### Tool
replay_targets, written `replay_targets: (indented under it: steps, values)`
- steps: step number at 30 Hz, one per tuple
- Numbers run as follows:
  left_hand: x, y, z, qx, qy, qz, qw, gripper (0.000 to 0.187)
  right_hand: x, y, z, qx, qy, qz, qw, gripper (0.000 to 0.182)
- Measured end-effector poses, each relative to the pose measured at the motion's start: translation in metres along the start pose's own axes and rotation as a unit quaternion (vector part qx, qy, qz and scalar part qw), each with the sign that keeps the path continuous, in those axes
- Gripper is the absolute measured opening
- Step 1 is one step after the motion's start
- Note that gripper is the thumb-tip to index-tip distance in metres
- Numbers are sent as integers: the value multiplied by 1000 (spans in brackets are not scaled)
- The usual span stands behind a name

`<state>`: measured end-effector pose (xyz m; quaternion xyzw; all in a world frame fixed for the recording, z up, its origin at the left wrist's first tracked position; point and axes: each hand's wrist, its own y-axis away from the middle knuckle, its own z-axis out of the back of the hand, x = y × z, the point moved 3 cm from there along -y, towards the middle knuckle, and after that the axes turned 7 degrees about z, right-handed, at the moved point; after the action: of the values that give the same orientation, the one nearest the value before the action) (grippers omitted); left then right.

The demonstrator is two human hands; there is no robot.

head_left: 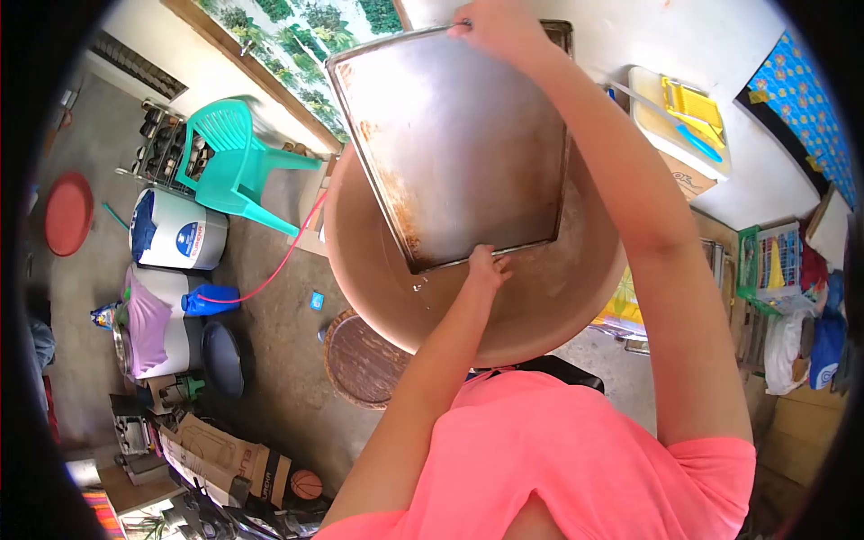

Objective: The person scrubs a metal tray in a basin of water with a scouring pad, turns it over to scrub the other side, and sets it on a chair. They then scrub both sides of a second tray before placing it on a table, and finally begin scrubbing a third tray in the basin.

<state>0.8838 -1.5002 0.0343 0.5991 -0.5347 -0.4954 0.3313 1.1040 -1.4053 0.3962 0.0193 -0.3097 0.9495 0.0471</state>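
A large metal baking tray (459,144) with brown rust-like stains is held tilted above a big brown basin (360,288). My right hand (504,34) is closed around the tray's far rim at the top. At the near rim, my left hand (488,266) grips the edge from below, its fingers partly hidden by the tray. Some water (432,292) shows in the basin, with drops near the tray's lower corner. The tray hides much of the basin's inside.
Left of the basin stand a green plastic chair (220,157), a white-and-blue bucket (184,229) and a red hose (288,247). A round woven tray (364,360) lies on the floor near the basin. Yellow and blue tools (693,112) rest at the right.
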Motion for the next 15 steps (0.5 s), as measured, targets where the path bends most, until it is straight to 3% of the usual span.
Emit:
replay_targets:
  steps: [2, 5, 8, 9, 11, 14, 15]
  values:
    - [3, -29, 0, -11, -53, -15, 998, 41, 9, -1, -12, 46, -19, -13, 999, 26]
    - [5, -38, 0, -26, -102, -19, 994, 43, 24, 1, -35, 16, 1, 15, 1000, 29]
    - [4, -86, 20, -65, -369, -78, 924, 38, 25, -3, -42, 17, -22, 5, 1000, 24]
    - [5, -80, 21, -89, -498, -161, 848, 36, 24, -6, -47, 25, -9, 4, 1000, 23]
    - [5, -53, 12, -129, -708, -311, 621, 31, 19, -15, -60, 38, 18, 2, 999, 23]
    - [-30, 19, -13, 96, -803, -232, 540, 29, 13, -16, -80, -18, 2, 28, 999, 20]
    - [-49, 42, -9, 1, -820, -255, 512, 30, 11, -18, -82, -10, -9, 19, 1000, 20]
